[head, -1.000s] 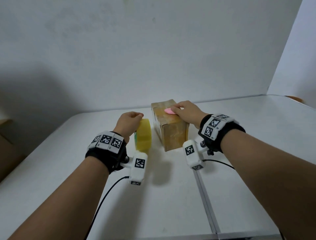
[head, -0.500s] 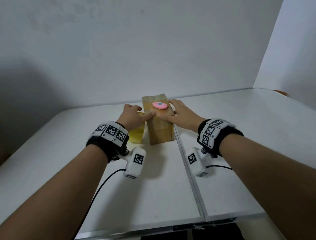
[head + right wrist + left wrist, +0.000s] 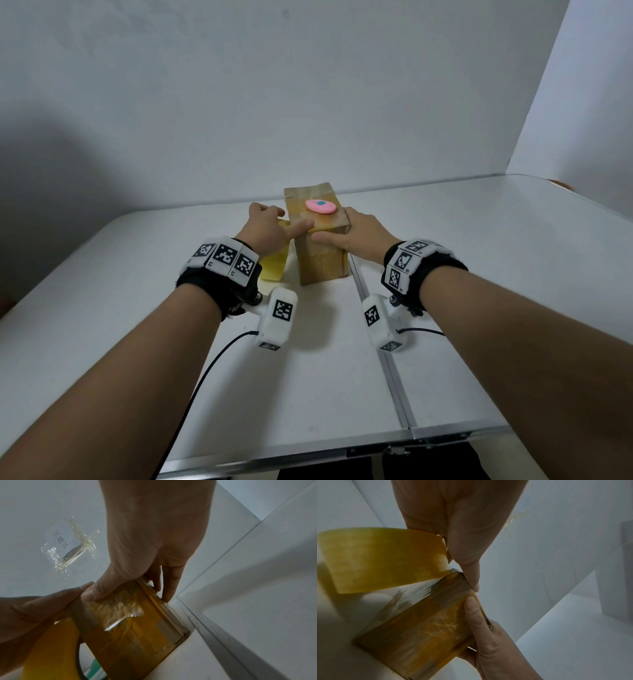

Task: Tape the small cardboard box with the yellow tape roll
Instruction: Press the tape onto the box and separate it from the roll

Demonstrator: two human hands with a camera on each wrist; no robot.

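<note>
The small cardboard box (image 3: 320, 255) stands upright mid-table, wrapped in glossy yellowish tape. My left hand (image 3: 274, 224) grips the yellow tape roll (image 3: 274, 265) against the box's left side, and its thumb presses on the box's top near edge. In the left wrist view the tape roll (image 3: 382, 559) sits left of the box (image 3: 423, 622), its strip running to the box's upper corner. My right hand (image 3: 347, 231) holds the box from the right, thumb along the near top edge. In the right wrist view its fingers (image 3: 169, 588) lie down the side of the box (image 3: 137, 626).
A pink oval thing with a blue spot (image 3: 320, 206) lies on the box top. A metal seam (image 3: 383, 342) runs down the white table (image 3: 496, 274) just right of the box. White walls close the back and right. A taped scrap (image 3: 72, 547) is stuck to the wall.
My left hand has brought the tape roll in from the left against the box and set its thumb on top. My right hand has left the pink thing and now holds the box's right side.
</note>
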